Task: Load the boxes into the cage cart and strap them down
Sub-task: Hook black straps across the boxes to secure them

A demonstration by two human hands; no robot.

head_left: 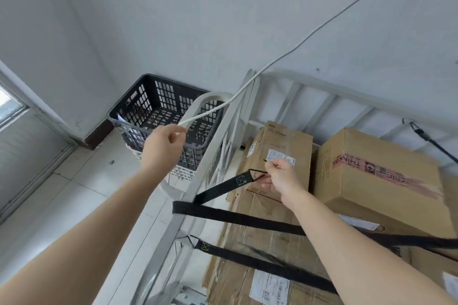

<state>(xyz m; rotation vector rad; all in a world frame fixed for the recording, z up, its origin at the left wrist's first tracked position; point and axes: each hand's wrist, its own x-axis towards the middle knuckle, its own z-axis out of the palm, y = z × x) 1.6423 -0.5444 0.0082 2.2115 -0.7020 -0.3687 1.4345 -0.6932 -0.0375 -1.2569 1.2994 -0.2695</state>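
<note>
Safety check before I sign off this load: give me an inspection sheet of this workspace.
Surface: pale tiled floor.
Job's things: cardboard boxes stacked in the cage cart; upper strap and lower strap, both black, cross them.
Clutter: black basket on a white crate beside the cart.
Hands: left hand holds the white cable; right hand pinches the upper strap's hook end.
Cables: white cable runs from upper right down to the left hand.
Surroundings: white wall; window at left.

Two bare forearms, bare left hand (162, 147), bare right hand (282, 177)
</note>
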